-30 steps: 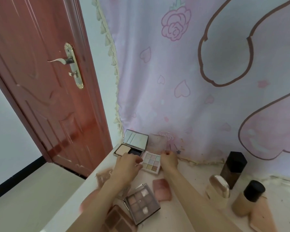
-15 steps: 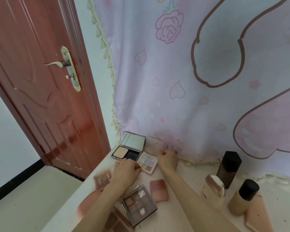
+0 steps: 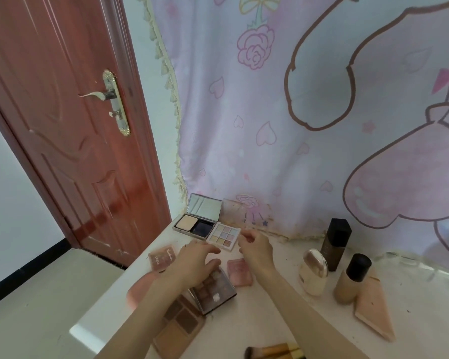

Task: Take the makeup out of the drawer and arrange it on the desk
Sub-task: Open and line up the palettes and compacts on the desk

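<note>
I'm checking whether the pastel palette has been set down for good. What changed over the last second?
Both hands have let go of the pastel palette and drawn back toward the person: the left hand now hovers open over the dark eyeshadow palette, the right hand hangs just beside the pastel one. The palette, the powder compact and the bottles stayed put.

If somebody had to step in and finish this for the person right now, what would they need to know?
Left hand: empty, fingers spread, hovering over the brown eyeshadow palette.
Right hand: empty, beside the pastel palette.
Set out on the desk: open powder compact and pastel palette at the back, both propped open; a pink blush; black bottle, gold-capped bottle and foundation bottle standing on the right.
Left: the front-left palettes overlap and need straightening. The drawer is out of view.
</note>
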### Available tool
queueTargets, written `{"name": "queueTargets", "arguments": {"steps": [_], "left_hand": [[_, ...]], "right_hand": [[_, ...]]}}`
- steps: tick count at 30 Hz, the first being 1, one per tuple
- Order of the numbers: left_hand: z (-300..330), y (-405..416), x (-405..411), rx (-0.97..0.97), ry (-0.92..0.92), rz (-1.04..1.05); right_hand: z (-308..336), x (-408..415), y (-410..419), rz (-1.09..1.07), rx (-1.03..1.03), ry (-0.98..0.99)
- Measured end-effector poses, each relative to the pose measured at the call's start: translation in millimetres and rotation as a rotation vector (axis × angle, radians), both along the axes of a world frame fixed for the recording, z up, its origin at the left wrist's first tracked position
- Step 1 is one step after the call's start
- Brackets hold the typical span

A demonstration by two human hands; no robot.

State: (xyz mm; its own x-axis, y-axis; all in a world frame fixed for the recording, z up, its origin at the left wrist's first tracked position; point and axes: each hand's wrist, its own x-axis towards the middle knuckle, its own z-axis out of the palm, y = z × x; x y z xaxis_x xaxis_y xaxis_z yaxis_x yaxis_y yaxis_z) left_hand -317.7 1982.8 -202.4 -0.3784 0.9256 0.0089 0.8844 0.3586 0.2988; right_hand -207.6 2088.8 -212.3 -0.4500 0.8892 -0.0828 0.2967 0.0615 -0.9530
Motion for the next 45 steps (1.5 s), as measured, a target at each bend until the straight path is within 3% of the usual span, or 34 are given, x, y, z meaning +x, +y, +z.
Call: {"name": "queueTargets", "arguments": {"steps": [4,8,15,23,28,32,39,45], "left_hand": [[-0.4,-25.7,19.5,0.089,-0.034,-0.010],[-7.9,-49.9,34.1,0.048,0.036,0.018],[-12.8,-58.6,44.8,0.030,0.083,0.026],[-8.8,-53.2,43.3,-0.001,0.014,0.007],[19.2,-49.2,53.6,0.288,-0.153,-0.058],[44.5,-52.3,73.0,0.396,-0.293,-0.159],[58.6,-52.8,89.2,0.411,-0.256,-0.244],[66.8,-52.2,89.4,0.384,-0.273,-0.269]], "right_hand": [[0.8,32.8,-28.8,0.109,0.095,-0.033],[-1.8,60.5,-47.5,0.230,0.090,-0.087],[-2.4,77.7,-59.0,0.232,-0.114,-0.006],[-0.4,85.1,-62.6,0.230,-0.222,0.057],[13.3,91.6,-63.3,0.244,-0.544,0.314],[29.4,95.6,-61.3,0.353,-0.788,0.527],[42.1,108.6,-57.8,0.540,-0.885,0.668],[43.4,113.5,-54.6,0.498,-0.869,0.688]]}}
